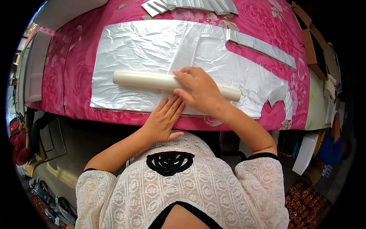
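Note:
A stack of shiny silver-white plastic carrier bags (133, 42) lies flat on the pink floral cloth, its cut-out handle ends toward the right. Across it rests a long cream-white tube (143, 79), slanting slightly down to the right. My right hand (197, 89) is over the middle of this tube, thumb and fingers curved round it from above; its underside is hidden. Close beside it, my left hand (164, 118) presses flat on the near edge of the bags, fingers stretched out and the fingertips just short of the tube. A folded plastic strip (187, 45) runs across the bags beyond the tube.
More folded silver bags (190, 4) lie at the far edge of the pink-covered table (80, 91). Cardboard boxes (314, 49) stand at the right. White chair-like forms (40, 65) border the left. Other people sit at both sides, partly visible.

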`<state>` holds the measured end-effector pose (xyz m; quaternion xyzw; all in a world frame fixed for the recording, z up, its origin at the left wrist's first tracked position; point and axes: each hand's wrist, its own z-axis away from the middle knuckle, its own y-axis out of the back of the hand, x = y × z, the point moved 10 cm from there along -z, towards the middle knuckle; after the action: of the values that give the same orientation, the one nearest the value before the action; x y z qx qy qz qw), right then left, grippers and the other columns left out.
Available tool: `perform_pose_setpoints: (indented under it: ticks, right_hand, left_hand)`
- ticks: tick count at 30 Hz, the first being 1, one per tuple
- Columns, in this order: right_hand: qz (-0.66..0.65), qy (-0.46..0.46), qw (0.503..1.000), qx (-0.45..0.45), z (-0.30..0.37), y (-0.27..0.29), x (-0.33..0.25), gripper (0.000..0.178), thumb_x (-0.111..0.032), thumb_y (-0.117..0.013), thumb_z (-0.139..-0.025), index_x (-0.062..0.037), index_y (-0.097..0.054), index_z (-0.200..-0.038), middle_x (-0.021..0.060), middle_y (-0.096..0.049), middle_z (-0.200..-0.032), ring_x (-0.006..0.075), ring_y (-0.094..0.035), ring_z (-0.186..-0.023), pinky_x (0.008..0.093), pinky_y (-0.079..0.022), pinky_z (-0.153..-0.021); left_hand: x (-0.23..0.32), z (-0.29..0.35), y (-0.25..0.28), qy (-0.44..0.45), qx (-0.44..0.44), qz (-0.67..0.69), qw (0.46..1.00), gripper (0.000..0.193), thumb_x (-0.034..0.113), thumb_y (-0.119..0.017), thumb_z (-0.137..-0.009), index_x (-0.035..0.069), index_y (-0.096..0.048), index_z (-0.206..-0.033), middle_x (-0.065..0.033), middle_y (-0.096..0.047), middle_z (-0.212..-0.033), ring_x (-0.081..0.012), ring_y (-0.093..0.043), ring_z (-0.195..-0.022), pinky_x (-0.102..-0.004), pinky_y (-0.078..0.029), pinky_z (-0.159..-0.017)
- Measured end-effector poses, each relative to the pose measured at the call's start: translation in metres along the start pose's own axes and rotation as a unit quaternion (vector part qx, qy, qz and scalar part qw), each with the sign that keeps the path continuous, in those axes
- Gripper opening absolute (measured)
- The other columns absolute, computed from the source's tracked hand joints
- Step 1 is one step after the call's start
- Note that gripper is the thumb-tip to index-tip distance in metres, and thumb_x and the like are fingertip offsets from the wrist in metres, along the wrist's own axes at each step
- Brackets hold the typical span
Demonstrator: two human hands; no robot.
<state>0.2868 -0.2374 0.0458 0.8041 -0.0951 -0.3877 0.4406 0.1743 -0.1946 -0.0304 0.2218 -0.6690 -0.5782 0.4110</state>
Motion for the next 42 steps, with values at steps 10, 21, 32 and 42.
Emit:
perform_pose_setpoints:
  ticks: [10, 21, 32, 42]
  right_hand:
    - [0.211, -0.178, 0.958, 0.077, 0.035, 0.079, 0.137, 0.049, -0.016, -0.064, -0.079, -0.0086, -0.053, -0.126, 0.0102, -0.06, -0.107, 0.0304, -0.054, -0.096, 0.0388, -0.045, -0.083]
    - [0.019, 0.013, 0.997, -0.069, 0.03, 0.005, 0.011, 0.05, -0.008, -0.069, -0.073, -0.01, -0.056, -0.122, 0.0097, -0.06, -0.112, 0.0297, -0.055, -0.1, 0.0383, -0.043, -0.088]
    - [0.091, 0.049, 0.995, 0.014, -0.084, -0.015, 0.063, 0.043, -0.009, -0.066, -0.076, -0.0108, -0.059, -0.118, 0.0072, -0.063, -0.108, 0.0289, -0.057, -0.096, 0.0388, -0.044, -0.088]
    - [-0.043, 0.136, 0.986, -0.082, -0.016, -0.026, 0.003, 0.049, -0.002, -0.063, -0.072, -0.0069, -0.055, -0.121, 0.0141, -0.054, -0.125, 0.0309, -0.051, -0.114, 0.0382, -0.043, -0.095]
  left_hand:
    - [0.0, -0.001, 0.019, 0.003, 0.031, 0.105, 0.994, 0.091, 0.057, -0.052, -0.081, -0.006, -0.024, -0.14, -0.023, -0.02, -0.148, -0.0351, -0.016, -0.139, -0.0454, -0.014, -0.113]
    - [0.003, -0.001, 0.0, 0.04, -0.015, -0.005, 0.999, 0.082, 0.038, -0.062, -0.075, -0.003, -0.03, -0.139, -0.0192, -0.024, -0.148, -0.0332, -0.019, -0.139, -0.0468, -0.017, -0.111]
    - [0.018, 0.001, -0.016, 0.033, 0.043, -0.089, 0.995, 0.061, 0.011, -0.049, -0.078, 0.002, -0.037, -0.137, -0.018, -0.025, -0.148, -0.0321, -0.019, -0.139, -0.0477, -0.017, -0.111]
    - [0.009, 0.029, 0.019, -0.084, 0.064, 0.035, 0.994, 0.049, 0.013, -0.051, -0.082, 0.005, -0.047, -0.13, -0.0093, -0.035, -0.144, -0.0227, -0.031, -0.135, -0.0422, -0.032, -0.108]
